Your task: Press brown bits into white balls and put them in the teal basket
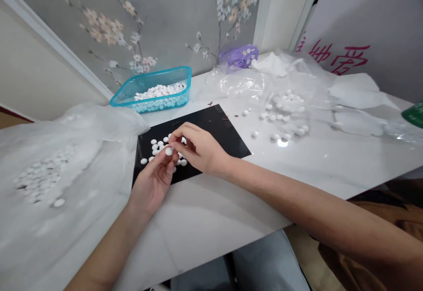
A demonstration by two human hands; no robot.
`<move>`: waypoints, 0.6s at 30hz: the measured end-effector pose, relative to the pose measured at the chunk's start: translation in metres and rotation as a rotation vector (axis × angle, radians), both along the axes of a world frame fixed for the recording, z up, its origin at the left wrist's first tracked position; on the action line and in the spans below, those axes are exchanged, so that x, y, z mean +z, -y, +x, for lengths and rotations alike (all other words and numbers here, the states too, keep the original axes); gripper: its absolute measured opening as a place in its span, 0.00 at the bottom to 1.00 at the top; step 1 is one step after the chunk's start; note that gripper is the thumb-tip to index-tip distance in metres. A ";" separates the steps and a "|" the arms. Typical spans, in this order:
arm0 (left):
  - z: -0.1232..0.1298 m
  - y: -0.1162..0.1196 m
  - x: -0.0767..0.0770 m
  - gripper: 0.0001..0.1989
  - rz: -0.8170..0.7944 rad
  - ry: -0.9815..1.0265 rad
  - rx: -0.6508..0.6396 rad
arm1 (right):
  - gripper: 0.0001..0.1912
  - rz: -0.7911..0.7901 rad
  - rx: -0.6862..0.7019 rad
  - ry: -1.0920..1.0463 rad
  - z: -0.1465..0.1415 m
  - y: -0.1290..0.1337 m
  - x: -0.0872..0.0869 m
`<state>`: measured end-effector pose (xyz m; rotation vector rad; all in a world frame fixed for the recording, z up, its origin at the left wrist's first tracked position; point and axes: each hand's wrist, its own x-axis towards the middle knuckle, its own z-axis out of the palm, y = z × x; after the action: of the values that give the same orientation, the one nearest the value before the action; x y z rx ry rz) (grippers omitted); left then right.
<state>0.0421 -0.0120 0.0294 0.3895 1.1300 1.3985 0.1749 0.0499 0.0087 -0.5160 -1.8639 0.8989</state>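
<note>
Between its thumb and fingers my left hand [155,179] holds a round white piece [169,151] over the black mat [228,139]. My right hand [198,148] is closed in a pinch right beside that piece, its fingertips touching or nearly touching it; whatever lies between them is too small to make out. Several loose white pieces [153,141] lie on the mat around and below both hands, partly hidden by them. Small dark bits [225,118] rest near the mat's far edge.
A blue basket [124,101] of white pieces stands behind the mat. Clear plastic with white pieces [42,174] covers the left side. More white pieces [279,117], plastic wrap [241,84] and a purple packet [238,57] are at right on the white table [211,207].
</note>
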 end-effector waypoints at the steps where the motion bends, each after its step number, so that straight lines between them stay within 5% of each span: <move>1: 0.000 0.000 0.000 0.15 0.004 0.005 -0.005 | 0.05 -0.003 0.002 0.005 0.000 0.000 0.000; 12: 0.003 0.000 0.002 0.17 -0.028 -0.011 0.042 | 0.05 0.002 -0.013 0.101 -0.001 0.003 -0.001; 18: -0.003 -0.005 0.005 0.19 -0.090 -0.056 0.058 | 0.06 0.159 -0.074 0.273 0.006 -0.002 0.032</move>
<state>0.0394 -0.0069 0.0343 0.3357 1.2541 1.3895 0.1808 0.0521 0.0406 -0.6292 -2.1275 0.6488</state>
